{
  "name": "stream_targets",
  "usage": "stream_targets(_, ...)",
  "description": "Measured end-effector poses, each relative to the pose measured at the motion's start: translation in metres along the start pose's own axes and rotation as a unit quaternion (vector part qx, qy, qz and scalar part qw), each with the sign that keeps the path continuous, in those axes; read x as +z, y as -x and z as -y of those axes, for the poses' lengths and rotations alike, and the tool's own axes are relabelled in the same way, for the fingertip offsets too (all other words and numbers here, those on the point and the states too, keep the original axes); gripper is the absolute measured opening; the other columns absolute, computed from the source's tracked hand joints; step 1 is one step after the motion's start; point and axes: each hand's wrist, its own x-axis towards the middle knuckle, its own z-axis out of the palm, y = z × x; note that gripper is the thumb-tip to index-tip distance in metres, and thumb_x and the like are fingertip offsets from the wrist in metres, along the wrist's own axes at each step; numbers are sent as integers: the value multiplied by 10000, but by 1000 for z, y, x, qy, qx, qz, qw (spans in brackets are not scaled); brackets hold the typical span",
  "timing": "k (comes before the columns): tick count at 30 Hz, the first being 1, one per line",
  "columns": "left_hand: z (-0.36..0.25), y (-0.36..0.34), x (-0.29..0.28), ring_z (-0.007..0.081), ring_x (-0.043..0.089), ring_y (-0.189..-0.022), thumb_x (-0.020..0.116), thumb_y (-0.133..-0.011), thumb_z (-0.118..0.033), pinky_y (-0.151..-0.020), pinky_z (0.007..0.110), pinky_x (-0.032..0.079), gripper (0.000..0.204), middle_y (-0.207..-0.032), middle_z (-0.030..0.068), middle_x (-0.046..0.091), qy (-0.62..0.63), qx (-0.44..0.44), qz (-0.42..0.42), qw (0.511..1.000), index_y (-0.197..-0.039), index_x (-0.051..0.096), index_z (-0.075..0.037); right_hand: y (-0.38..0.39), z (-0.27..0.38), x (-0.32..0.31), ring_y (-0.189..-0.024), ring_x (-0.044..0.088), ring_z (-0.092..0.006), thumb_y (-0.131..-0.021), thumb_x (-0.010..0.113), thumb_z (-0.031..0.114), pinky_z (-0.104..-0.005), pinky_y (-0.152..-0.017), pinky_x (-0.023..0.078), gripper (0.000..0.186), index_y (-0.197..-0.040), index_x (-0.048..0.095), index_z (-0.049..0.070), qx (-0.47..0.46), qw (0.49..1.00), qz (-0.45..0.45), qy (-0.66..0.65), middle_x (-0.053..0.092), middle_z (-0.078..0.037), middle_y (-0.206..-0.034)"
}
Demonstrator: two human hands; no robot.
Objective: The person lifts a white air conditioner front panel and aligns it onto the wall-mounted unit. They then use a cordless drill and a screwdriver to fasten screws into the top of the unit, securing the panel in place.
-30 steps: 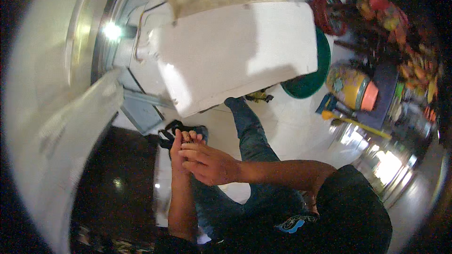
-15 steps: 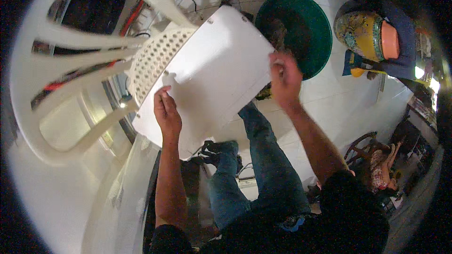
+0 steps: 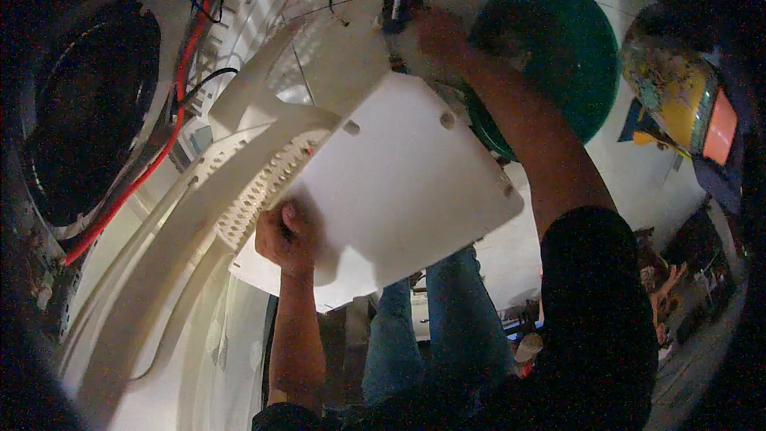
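Outline of right hand [image 3: 439, 34] indistinct

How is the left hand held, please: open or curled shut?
Curled shut: the left hand makes a loose fist over the white panel; I cannot tell whether anything is inside it.

panel [image 3: 415, 168]: white | tub [image 3: 574, 64]: green | jar [image 3: 678, 100]: yellow, patterned | jeans [image 3: 464, 311]: blue

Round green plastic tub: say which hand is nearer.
Right: the right hand appears just left of the green tub; the left hand is farther off, over the flat white panel.
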Motion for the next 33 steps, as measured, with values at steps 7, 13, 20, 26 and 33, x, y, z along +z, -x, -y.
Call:
stream_targets(7,0,-2,-4,283,598,-585,525,-1012,-243,-523,380,477,224,-717,102,629,30,21,19,999,-929,597,-48,-56,-42,54,-1001,663,-379,-852,628,241,-544,-838,544,358,-1127,612,14,-48,996,-1,74,652,-209,-1089)
stream_targets(13,-5,-14,-1,305,601,-600,568,-981,-195,-553,390,483,198,-737,124,640,22,35,7,999,-892,630,-29,-72,-29,38,-857,691,-368,-822,670,300,-511,-767,559,364,-1008,666,-12,-53,997,61,-5,674,-218,-921)
stream_targets(20,-7,-11,5,355,609,-626,466,-1011,-398,-580,443,488,426,-712,142,632,-11,-60,25,998,-801,655,-79,-32,-21,-129,-683,652,-260,-815,706,387,-415,-663,528,407,-963,673,10,-147,930,196,-276,663,-108,-807)
stream_targets(26,-11,-17,-5,307,634,-656,592,-961,-187,-572,408,500,138,-767,120,652,-26,-33,61,997,-929,669,-77,97,22,-249,-755,639,-149,-880,682,368,-342,-729,509,412,-1125,632,41,5,857,196,-477,668,-52,-853)
stream_targets(33,7,12,-36,324,653,-756,571,-985,-229,-692,378,525,213,-833,142,678,117,-145,9,982,-940,663,-42,243,43,-286,-1057,611,-159,-906,671,367,-316,-923,474,528,-1309,577,39,88,816,124,-558,647,-104,-1245)
